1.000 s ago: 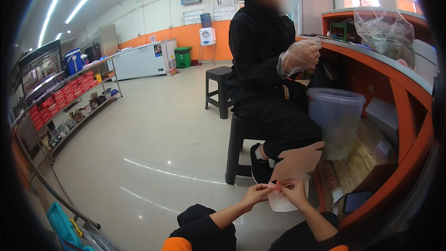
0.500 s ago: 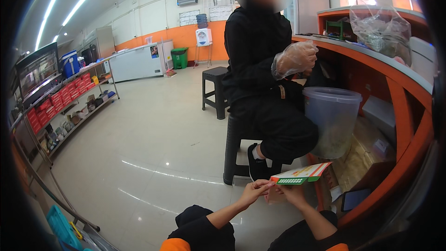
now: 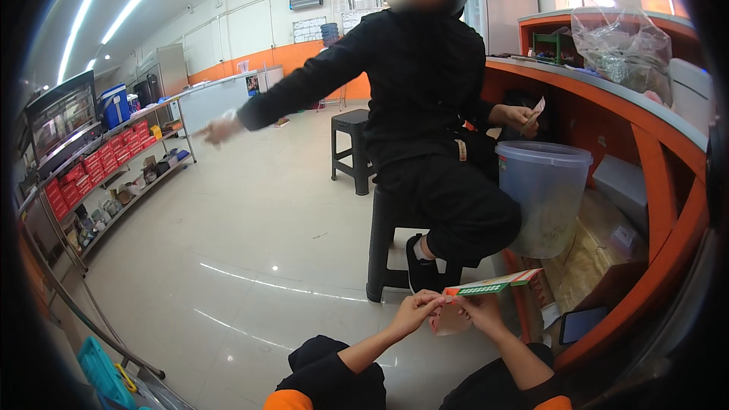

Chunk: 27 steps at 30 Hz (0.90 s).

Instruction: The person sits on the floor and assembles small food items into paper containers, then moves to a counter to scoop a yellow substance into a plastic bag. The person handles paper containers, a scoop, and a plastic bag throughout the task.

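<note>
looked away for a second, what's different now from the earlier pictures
The lid of the box has folded down, printed side showing. The co-worker's arm has swung out to picture left; their other hand shows, holding something thin. The left hand and right hand stay on the box; bucket unmoved.

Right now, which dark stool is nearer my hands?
The front stool, under the seated co-worker, beyond your left hand; the other stool stands farther back.

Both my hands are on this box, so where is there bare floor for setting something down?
The widest bare floor lies between the metal shelves and the black stools. Crowded: by the orange counter, around the plastic bucket and brown cardboard.
</note>
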Available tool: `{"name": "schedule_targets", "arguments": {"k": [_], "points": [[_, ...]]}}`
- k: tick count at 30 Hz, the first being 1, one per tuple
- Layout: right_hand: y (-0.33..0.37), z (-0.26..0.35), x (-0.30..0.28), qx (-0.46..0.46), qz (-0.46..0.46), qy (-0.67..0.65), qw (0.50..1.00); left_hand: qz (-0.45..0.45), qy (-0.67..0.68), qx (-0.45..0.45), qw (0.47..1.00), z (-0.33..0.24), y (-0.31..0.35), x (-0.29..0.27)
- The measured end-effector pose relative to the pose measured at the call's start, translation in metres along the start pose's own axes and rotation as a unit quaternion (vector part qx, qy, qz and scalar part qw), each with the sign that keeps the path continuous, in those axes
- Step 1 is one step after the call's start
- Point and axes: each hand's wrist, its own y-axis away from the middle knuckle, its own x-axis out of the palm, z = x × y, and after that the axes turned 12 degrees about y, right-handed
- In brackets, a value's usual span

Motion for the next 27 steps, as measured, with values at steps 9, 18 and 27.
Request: {"name": "schedule_targets", "arguments": {"k": [9, 18, 27], "points": [[-0.001, -0.006, -0.001, 0.027, 0.022, -0.005, 0.999, -0.017, 0.009, 0.002, 1.0, 0.005, -0.002, 0.0], [0.001, 0.014, -0.002, 0.041, 0.046, -0.051, 0.997, -0.03, 0.023, -0.013, 0.999, -0.003, 0.002, 0.006], [-0.002, -0.002, -0.003, 0.031, 0.038, -0.016, 0.999, -0.006, 0.027, 0.0, 1.0, 0.004, -0.001, 0.001]]}}
